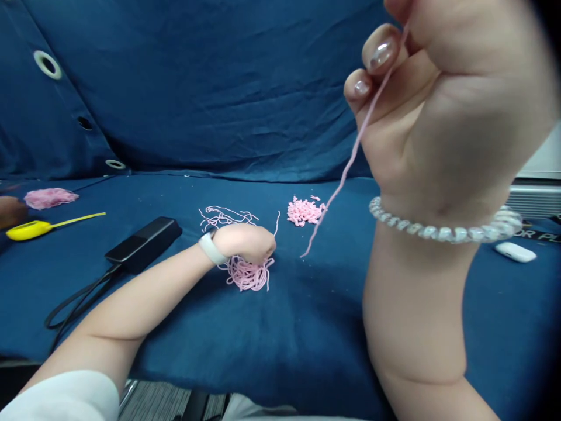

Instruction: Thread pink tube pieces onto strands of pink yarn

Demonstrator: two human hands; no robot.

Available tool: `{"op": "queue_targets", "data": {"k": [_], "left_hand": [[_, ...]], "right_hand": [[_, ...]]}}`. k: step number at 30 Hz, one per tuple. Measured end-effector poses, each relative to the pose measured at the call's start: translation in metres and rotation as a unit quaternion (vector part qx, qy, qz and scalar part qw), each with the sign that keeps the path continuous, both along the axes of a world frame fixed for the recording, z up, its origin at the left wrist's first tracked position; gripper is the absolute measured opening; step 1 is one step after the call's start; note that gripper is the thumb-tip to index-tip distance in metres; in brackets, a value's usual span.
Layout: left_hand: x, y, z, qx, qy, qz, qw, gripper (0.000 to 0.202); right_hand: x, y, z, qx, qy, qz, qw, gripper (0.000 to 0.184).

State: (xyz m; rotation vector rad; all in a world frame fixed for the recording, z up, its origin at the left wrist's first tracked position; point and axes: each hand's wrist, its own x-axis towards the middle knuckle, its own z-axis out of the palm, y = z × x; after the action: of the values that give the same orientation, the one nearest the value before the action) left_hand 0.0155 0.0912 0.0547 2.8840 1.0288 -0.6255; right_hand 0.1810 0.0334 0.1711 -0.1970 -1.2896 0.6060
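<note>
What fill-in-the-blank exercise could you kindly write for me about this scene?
1. The yarn strand pinched in the raised right hand is ____ in colour.
2. The left hand grips a bundle of yarn pieces lying on a ____ cloth.
3. The beaded bracelet sits on the ____ wrist.
Missing words: pink; blue; right.
</note>
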Motion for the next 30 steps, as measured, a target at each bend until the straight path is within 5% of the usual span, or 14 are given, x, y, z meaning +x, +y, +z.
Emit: {"op": "queue_targets", "data": {"k": [3, 8, 13, 16, 21, 24, 27, 30], "left_hand": [[-0.016, 0.018, 0.018, 0.098, -0.074, 0.065, 0.990, 0.023], [-0.062, 0.051, 0.053, 0.255, -0.220, 0.191, 0.922, 0.028], [-0.079, 0.069, 0.052, 0.090, -0.175, 0.220, 0.956, 0.031], [-0.077, 0.070, 0.046, 0.088, -0.196, 0.210, 0.954, 0.029], [-0.064, 0.056, 0.052, 0.193, -0.326, 0.215, 0.900, 0.025], [-0.040, 0.036, 0.053, 0.075, -0.456, 0.178, 0.869, 0.036], [-0.011, 0.006, 0.053, -0.038, -0.563, 0.094, 0.820, 0.038], [-0.002, -0.028, 0.061, -0.030, -0.682, 0.048, 0.729, 0.024]], "right_hand": [[-0.001, -0.002, 0.002, -0.008, 0.016, 0.001, 1.000, 0.021], [-0.002, -0.004, 0.001, -0.010, 0.011, 0.002, 1.000, 0.018], [-0.001, -0.002, -0.001, -0.004, -0.002, 0.007, 1.000, 0.011], [0.000, -0.003, 0.000, -0.026, 0.019, 0.007, 0.999, 0.021], [-0.007, 0.004, 0.000, -0.022, 0.014, -0.033, 0.999, 0.031], [-0.018, 0.020, -0.003, 0.012, -0.001, -0.029, 0.999, 0.030], [-0.024, 0.032, -0.004, -0.044, -0.032, 0.017, 0.998, 0.022], [-0.014, 0.024, 0.001, -0.055, -0.021, 0.034, 0.998, 0.028]]}}
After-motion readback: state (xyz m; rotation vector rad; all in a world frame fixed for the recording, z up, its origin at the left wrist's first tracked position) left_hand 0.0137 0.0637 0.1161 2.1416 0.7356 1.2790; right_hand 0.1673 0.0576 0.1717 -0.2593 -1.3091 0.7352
